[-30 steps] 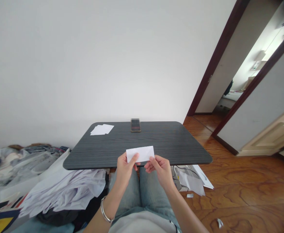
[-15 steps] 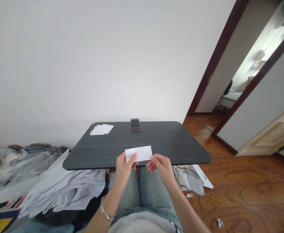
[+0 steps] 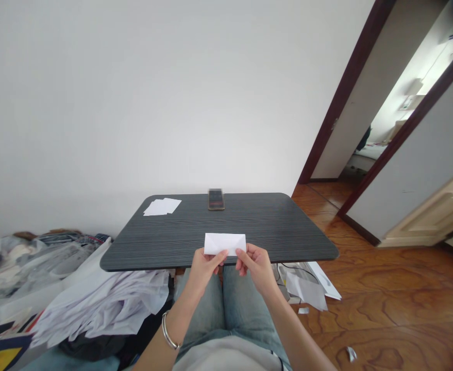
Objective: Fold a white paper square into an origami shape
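Both the left hand (image 3: 204,266) and right hand (image 3: 254,264) pinch the lower edge of a folded paper slip (image 3: 225,243) above the table (image 3: 272,226), already creased but not flattened or set down.

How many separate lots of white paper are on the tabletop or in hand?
2: a folded slip pinched by the left hand and right hand over the table's near edge, and loose sheets at its far left corner, exact sheet number unclear.

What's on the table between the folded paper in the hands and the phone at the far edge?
Nothing: in the head view, bare dark table runs from the folded paper to the phone. The loose sheets lie off to the left.
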### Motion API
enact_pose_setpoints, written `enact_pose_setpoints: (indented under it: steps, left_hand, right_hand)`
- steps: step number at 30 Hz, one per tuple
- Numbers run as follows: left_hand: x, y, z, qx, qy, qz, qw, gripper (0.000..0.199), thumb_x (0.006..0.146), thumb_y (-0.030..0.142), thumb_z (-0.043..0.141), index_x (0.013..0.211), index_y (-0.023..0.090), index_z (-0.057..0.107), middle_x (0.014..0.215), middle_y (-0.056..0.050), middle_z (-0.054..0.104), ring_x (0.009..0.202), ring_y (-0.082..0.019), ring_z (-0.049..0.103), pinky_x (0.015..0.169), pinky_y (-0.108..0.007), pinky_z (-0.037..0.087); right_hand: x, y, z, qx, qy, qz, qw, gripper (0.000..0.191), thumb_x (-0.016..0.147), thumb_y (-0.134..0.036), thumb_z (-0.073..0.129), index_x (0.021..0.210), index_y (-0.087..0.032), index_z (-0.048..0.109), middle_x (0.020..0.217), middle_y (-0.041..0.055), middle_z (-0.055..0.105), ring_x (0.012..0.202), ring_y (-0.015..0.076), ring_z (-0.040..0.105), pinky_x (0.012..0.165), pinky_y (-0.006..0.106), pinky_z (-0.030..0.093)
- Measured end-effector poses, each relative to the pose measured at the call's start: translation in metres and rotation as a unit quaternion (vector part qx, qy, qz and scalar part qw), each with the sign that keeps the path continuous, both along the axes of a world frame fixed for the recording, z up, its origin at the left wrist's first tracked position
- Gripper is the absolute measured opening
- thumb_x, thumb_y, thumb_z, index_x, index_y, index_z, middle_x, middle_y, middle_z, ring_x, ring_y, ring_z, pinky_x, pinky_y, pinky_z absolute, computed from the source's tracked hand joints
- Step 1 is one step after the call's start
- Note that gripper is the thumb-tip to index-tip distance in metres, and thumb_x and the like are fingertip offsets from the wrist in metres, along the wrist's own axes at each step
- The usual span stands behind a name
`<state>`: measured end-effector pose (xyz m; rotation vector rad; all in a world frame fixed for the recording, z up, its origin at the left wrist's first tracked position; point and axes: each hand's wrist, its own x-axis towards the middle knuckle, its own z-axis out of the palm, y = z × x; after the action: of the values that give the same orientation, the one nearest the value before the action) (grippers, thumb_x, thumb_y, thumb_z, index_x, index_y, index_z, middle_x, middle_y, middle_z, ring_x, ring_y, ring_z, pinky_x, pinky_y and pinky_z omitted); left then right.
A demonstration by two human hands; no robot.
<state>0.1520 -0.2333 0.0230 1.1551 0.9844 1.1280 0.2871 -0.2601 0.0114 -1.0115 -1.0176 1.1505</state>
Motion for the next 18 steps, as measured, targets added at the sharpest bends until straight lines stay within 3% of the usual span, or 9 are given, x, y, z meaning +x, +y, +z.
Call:
enact_pose_setpoints:
  steps: [4, 18]
  left_hand:
    - [0.001, -0.002, 0.003, -0.002, 0.015, -0.01, 1.0, 0.031, 0.058, 0.039, 0.073, 0.058, 0.011, 0.06, 0.038, 0.007, 0.04, 0.034, -0.003, 0.025, 0.036, -0.019, 0.016]
    - [-0.025, 0.009, -0.005, 0.03, 0.022, 0.029, 0.999, 0.037, 0.061, 0.04, 0.071, 0.051, 0.015, 0.046, 0.042, 0.007, 0.041, 0.035, -0.002, 0.028, 0.035, -0.017, 0.017]
  right_hand:
    - [0.001, 0.0, 0.001, -0.002, -0.004, 0.0, 1.0, 0.035, 0.069, -0.046, 0.066, 0.058, -0.016, 0.052, 0.041, -0.003, 0.056, 0.029, 0.0058, 0.043, 0.031, 0.016, 0.032]
    - [0.007, 0.002, -0.002, 0.001, -0.027, -0.025, 0.999, 0.036, 0.069, -0.047, 0.065, 0.056, -0.016, 0.051, 0.041, -0.0021, 0.055, 0.03, 0.0059, 0.043, 0.031, 0.016, 0.033]
